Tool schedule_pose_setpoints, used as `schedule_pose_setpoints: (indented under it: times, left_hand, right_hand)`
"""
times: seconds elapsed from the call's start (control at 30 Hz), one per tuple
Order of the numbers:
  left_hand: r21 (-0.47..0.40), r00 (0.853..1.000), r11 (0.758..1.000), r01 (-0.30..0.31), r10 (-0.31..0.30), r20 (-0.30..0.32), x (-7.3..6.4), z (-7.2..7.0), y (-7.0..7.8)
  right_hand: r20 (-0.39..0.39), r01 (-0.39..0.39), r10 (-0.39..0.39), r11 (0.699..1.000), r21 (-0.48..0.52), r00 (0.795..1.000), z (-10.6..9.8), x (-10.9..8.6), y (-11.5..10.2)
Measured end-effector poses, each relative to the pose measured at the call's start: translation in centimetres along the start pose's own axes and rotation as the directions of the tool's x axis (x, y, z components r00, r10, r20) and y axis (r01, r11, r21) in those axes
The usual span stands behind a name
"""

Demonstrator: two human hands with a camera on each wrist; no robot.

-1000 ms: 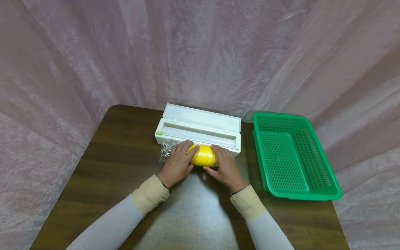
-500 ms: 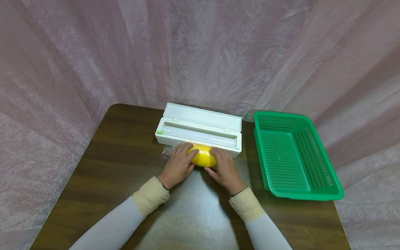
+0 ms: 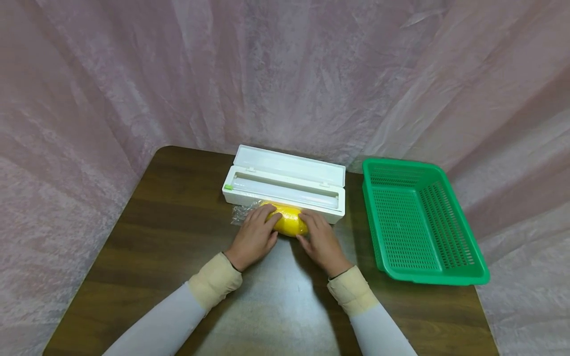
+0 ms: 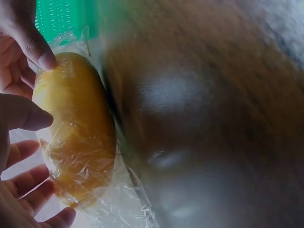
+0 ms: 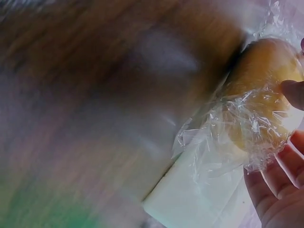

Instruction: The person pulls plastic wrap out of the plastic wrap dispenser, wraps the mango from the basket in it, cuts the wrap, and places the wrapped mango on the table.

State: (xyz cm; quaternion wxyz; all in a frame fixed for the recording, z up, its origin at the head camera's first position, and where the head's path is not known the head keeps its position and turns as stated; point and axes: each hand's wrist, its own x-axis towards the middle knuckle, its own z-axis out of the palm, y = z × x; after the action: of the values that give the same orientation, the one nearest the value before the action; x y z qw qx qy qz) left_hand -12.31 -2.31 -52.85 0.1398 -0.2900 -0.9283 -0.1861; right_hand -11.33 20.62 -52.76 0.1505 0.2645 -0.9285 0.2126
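Observation:
A smooth yellow oblong fruit (image 3: 290,221), its exact kind unclear, lies just in front of a white cling film dispenser (image 3: 226,193). Clear cling film (image 3: 241,214) covers it and bunches out beyond its left end. My left hand (image 3: 250,241) grips the fruit's left end, and my right hand (image 3: 322,244) holds its right end. Wrinkled wrap shows over the fruit (image 4: 78,102) in the left wrist view. From the right wrist, loose crumpled film (image 5: 213,128) stands off the fruit's end near the fingers. Its underside is hidden.
Behind the fruit, the dispenser's lid (image 3: 289,164) is raised, with a film roll (image 3: 285,192) inside and a green slider (image 3: 228,187) at its left. A green perforated basket (image 3: 380,232) stands to the right on the brown wooden table (image 3: 147,237). Curtains (image 3: 285,74) hang behind.
The film sticking out on the left has shrunk and gathered closer to the fruit. Both hands keep their hold, with the fruit turned slightly between them.

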Motion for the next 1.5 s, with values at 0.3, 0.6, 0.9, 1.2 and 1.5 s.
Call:
schedule_pose_setpoints:
  times: [0.3, 0.6, 0.9, 1.2, 1.5]
  left_hand:
    - [-0.033, 0.998, 0.999, 0.038, -0.039, -0.051, -0.1, -0.6, -0.5]
    - [-0.037, 0.990, 0.994, 0.102, -0.105, -0.092, -0.6, -1.3, -1.6]
    - [-0.060, 0.973, 0.982, 0.178, -0.185, -0.136, -1.1, -2.1, -2.7]
    - [-0.097, 0.936, 0.954, 0.285, -0.299, -0.188, -1.6, -2.7, -4.4]
    - [-0.117, 0.893, 0.913, 0.391, -0.407, -0.194, -1.9, -3.1, -5.9]
  right_hand:
    - [-0.011, 0.026, -0.027, 1.000, -0.013, 1.000, -0.2, 0.1, 0.0]
    - [-0.032, 0.038, -0.039, 0.999, -0.025, 0.999, -0.5, 0.3, 0.0]
    - [-0.049, 0.074, -0.074, 0.997, -0.005, 0.996, -0.6, 1.1, -0.4]
    - [-0.023, 0.123, -0.123, 0.992, -0.002, 0.992, -1.2, 3.4, -2.2]
    - [0.066, 0.134, -0.135, 0.991, 0.013, 0.989, -1.5, 7.5, -5.2]
